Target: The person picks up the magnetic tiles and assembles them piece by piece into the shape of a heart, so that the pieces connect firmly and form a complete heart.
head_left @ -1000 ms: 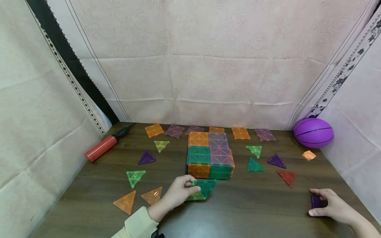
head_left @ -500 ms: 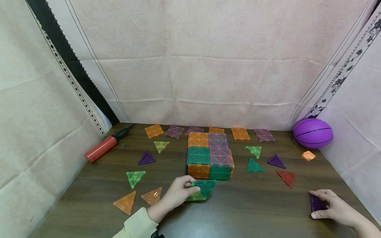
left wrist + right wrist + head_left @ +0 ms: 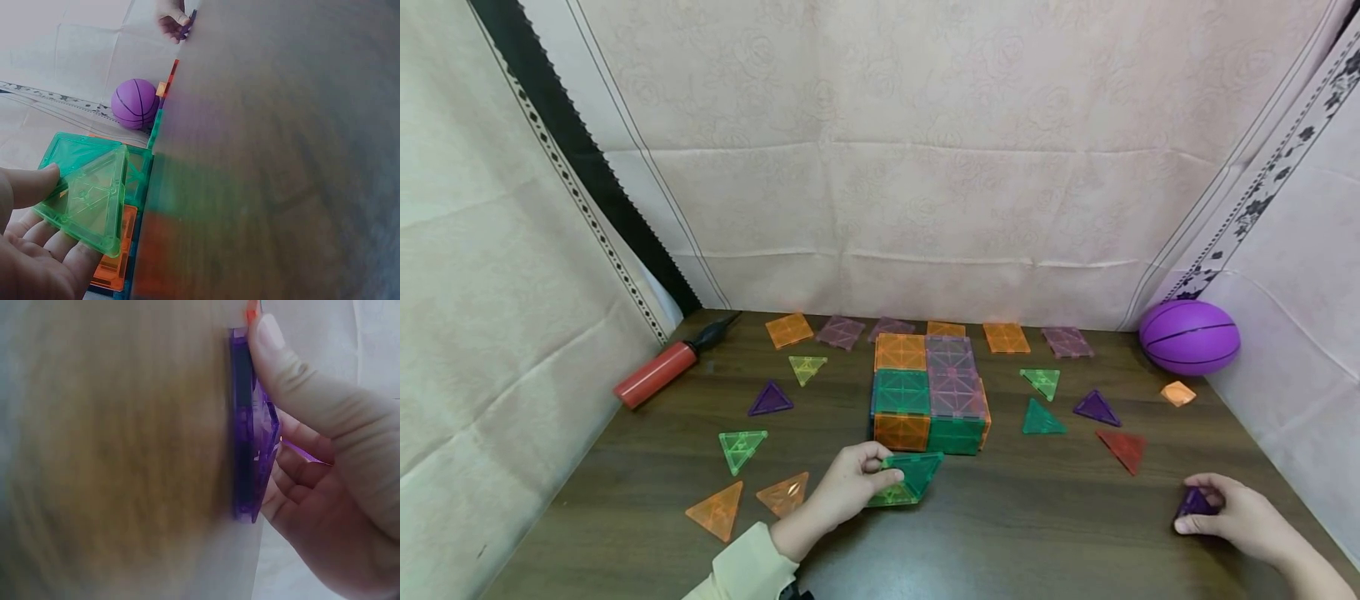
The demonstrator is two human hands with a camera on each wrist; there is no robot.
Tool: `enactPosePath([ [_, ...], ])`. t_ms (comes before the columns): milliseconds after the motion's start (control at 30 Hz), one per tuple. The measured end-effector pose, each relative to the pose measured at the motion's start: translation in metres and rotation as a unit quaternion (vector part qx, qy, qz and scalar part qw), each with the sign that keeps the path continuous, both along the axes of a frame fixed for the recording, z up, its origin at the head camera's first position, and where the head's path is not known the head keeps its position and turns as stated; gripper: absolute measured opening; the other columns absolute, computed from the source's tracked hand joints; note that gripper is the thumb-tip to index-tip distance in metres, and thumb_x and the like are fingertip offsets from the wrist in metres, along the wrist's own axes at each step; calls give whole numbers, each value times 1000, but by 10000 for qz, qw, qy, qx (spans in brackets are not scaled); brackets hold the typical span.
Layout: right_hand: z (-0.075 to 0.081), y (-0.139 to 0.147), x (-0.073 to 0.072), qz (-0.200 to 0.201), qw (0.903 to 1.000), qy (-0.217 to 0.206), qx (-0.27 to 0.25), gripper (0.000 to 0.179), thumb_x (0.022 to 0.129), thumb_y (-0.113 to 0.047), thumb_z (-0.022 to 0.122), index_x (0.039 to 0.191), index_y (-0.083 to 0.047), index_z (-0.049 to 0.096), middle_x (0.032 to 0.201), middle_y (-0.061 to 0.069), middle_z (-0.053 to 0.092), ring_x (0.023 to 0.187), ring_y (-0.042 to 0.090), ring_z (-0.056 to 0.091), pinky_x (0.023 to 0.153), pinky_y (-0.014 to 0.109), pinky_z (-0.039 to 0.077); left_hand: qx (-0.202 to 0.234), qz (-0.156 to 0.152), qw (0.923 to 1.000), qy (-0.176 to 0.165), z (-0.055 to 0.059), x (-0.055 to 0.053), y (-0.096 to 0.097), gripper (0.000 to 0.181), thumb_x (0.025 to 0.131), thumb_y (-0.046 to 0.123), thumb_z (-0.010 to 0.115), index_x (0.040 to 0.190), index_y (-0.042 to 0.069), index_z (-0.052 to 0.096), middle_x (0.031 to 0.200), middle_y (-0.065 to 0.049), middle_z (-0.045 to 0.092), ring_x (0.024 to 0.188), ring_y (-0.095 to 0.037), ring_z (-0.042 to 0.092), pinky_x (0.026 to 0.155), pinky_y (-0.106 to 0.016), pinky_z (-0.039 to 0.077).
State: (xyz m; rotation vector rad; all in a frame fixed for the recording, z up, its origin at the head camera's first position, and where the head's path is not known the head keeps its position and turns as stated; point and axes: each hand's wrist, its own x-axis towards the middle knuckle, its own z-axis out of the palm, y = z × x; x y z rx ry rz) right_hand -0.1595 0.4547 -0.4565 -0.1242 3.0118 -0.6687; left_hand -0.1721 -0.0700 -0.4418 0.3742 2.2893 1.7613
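My left hand (image 3: 853, 477) pinches a pair of triangular magnetic tiles between thumb and fingers, one teal (image 3: 922, 468) and one light green (image 3: 94, 200). They meet at an angle just in front of a box of square tiles (image 3: 953, 393) in orange, teal and purple. At the right side of the table, my right hand (image 3: 1243, 518) grips purple triangular magnetic tiles (image 3: 1195, 503) by their edges. In the right wrist view, one purple piece (image 3: 242, 431) stands edge-on while another slants against it, thumb at the top and fingers behind.
Loose triangular tiles lie on both sides of the box, among them an orange triangle (image 3: 717, 511) and a red triangle (image 3: 1124, 450). Square tiles (image 3: 1006, 337) line the back edge. A red pump (image 3: 657, 375) lies at left; a purple ball (image 3: 1190, 337) sits at back right.
My right hand has shifted slightly and turned the purple tiles, which now show a smaller, more tilted face. The left hand and its green tiles have stayed nearly still.
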Motion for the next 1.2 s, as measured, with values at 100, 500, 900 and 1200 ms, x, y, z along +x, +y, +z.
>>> enactPosePath([
  [100,2,-1,0,-139,9999,-61,8,55,75,-29,82,112,7,61,96,17,67,75,-10,47,64,24,43,7,8,10000,1,0,0,0,14,89,12,69,91,0,61,60,5,29,51,-10,26,52,-24,28],
  [500,18,-18,7,-459,9941,-286,-937,42,89,-28,70,112,5,64,103,16,68,78,-13,50,65,21,47,-86,53,9999,-20,1,-1,0,15,89,14,69,92,1,62,59,5,32,52,-10,28,52,-23,30],
  [900,54,-105,4,273,9783,1067,-1755,14,85,-11,73,97,-4,70,88,-18,67,74,-2,60,63,20,48,34,2,10000,45,6,-1,5,15,89,12,69,93,-1,62,59,5,32,53,-10,28,56,-24,33],
  [1200,53,-191,-4,1478,9469,1404,-2486,14,79,-8,77,92,-11,72,82,-3,71,72,1,62,59,23,50,77,-145,9994,313,9,-3,12,12,90,11,67,92,-1,62,61,4,32,53,-10,29,56,-23,32],
])
